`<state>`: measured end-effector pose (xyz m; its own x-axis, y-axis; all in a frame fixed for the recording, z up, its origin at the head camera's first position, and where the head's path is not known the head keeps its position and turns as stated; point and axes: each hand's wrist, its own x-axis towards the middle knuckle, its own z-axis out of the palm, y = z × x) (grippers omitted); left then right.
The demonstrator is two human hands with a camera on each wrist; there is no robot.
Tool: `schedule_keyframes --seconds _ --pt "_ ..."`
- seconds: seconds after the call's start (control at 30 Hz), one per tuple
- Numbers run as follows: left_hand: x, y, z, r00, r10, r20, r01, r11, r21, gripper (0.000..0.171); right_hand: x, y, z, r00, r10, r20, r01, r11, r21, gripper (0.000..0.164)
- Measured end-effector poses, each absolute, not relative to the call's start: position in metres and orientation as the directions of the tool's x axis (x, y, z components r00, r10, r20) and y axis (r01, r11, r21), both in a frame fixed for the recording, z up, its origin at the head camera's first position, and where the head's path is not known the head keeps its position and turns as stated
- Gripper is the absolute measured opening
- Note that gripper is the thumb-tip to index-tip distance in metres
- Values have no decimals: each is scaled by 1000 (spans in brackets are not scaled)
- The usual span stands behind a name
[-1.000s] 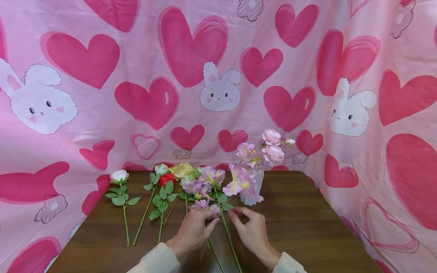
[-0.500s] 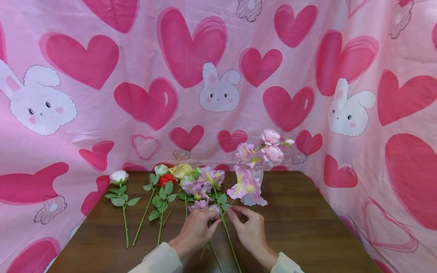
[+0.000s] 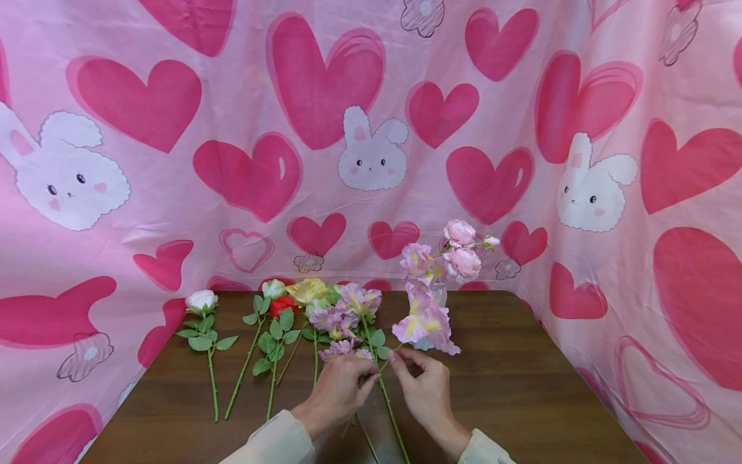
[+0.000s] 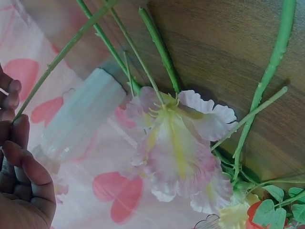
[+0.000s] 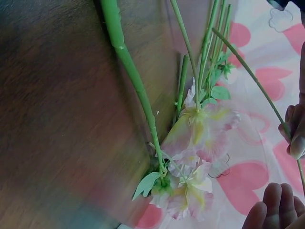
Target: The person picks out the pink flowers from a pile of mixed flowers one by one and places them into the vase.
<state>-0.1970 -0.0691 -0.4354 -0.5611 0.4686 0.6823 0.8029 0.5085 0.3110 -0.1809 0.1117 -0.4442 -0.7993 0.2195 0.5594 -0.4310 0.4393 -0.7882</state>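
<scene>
An artificial iris (image 3: 426,316) with pink and yellow petals tilts to the upper right between my two hands. Its thin stem is pinched by my left hand (image 3: 339,386), fingers curled toward the thumb. Just right of that, thumb and index of my right hand (image 3: 426,390) pinch the stem closer to the bloom. Behind the bloom stands a whitish vase (image 4: 86,114), mostly hidden in the head view. It bears pink roses (image 3: 464,263) and another iris (image 3: 418,261). A longer green stem (image 3: 393,412) lies on the table between the hands.
Several flowers lie on the brown table (image 3: 522,386), left of the vase: a white rose (image 3: 201,300), a red rose (image 3: 284,305), a yellow flower (image 3: 308,290) and pink-yellow irises (image 3: 359,298). A pink cloth (image 3: 371,232) with hearts and rabbits hangs behind and at the sides.
The held iris bloom has swung right and slightly down, covering more of the vase. My left hand has edged right; my right hand has hardly moved.
</scene>
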Motion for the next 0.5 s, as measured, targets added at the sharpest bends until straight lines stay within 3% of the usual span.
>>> schedule_keyframes --seconds 0.5 --pt "-197 -68 -434 -572 487 660 797 520 308 12 -179 110 -441 -804 227 550 -467 334 -819 8"
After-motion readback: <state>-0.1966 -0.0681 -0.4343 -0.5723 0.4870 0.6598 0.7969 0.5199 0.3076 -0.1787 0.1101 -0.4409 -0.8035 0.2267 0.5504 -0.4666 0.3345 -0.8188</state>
